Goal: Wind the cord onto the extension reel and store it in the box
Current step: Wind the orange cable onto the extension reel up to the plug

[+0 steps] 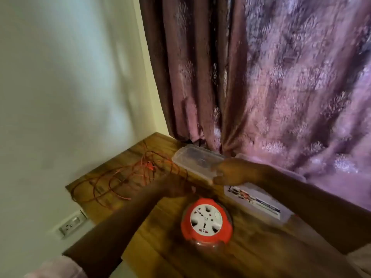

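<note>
The red extension reel (pixel 206 220), with a white socket face, lies flat on the wooden table (pixel 251 255). Its red cord (pixel 128 177) sprawls in loose loops over the table's far left corner. My right hand (pixel 232 172) grips the near end of a clear plastic lid (pixel 197 161), held above the table. The clear box (pixel 259 201), with a printed label, sits under my right forearm against the curtain. My left hand (pixel 176 184) reaches over the table beside the cord, just left of the lid; the blur hides whether it holds anything.
A purple patterned curtain (pixel 281 87) hangs behind the table along its far and right sides. A pale wall (pixel 70 87) stands to the left, with a wall socket (pixel 73 222) below the table's left edge.
</note>
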### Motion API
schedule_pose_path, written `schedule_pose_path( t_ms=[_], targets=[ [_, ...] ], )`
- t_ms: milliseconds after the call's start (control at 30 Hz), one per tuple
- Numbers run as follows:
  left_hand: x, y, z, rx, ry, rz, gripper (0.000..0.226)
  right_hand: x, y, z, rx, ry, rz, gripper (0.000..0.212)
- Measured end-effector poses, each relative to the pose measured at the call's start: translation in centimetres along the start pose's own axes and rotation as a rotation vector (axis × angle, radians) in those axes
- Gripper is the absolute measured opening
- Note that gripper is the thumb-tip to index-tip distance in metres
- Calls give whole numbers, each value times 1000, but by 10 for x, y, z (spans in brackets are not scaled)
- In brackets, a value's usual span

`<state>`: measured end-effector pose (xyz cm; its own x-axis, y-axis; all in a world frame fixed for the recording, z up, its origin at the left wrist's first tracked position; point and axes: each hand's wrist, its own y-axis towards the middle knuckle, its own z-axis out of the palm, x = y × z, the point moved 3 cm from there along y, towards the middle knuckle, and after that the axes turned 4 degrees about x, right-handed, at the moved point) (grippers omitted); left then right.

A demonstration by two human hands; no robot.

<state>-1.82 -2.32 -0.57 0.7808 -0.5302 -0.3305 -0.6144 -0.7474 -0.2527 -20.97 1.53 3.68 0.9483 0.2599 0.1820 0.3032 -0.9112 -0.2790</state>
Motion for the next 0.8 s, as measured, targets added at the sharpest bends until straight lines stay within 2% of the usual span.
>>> schedule_pose_path(
  t_ms=[100,167,267,333,400,533,700,800],
  targets=[
    [10,11,53,250,144,-154,47,-9,4,64,179,-10,29,48],
    [15,16,80,282,81,-219,54,-15,7,105,209,17,65,50],
    [34,29,102,119,-143,-320,65,-18,10,141,81,94,69,59],
    [39,32,113,39,-255,-355,63,-19,9,158,-46,58,94,63],
    [33,30,118,-18,-374,-323,56,-18,6,165,-167,86,106,63],
    [15,-5,123,-72,-841,-253,38,-14,-15,175,-322,119,145,66],
    [6,-47,135,-258,-1008,-141,35,16,-60,182,-522,92,146,68],
    [0,-64,140,-406,-1098,-52,27,39,-83,181,-650,-51,215,62]
  ],
)
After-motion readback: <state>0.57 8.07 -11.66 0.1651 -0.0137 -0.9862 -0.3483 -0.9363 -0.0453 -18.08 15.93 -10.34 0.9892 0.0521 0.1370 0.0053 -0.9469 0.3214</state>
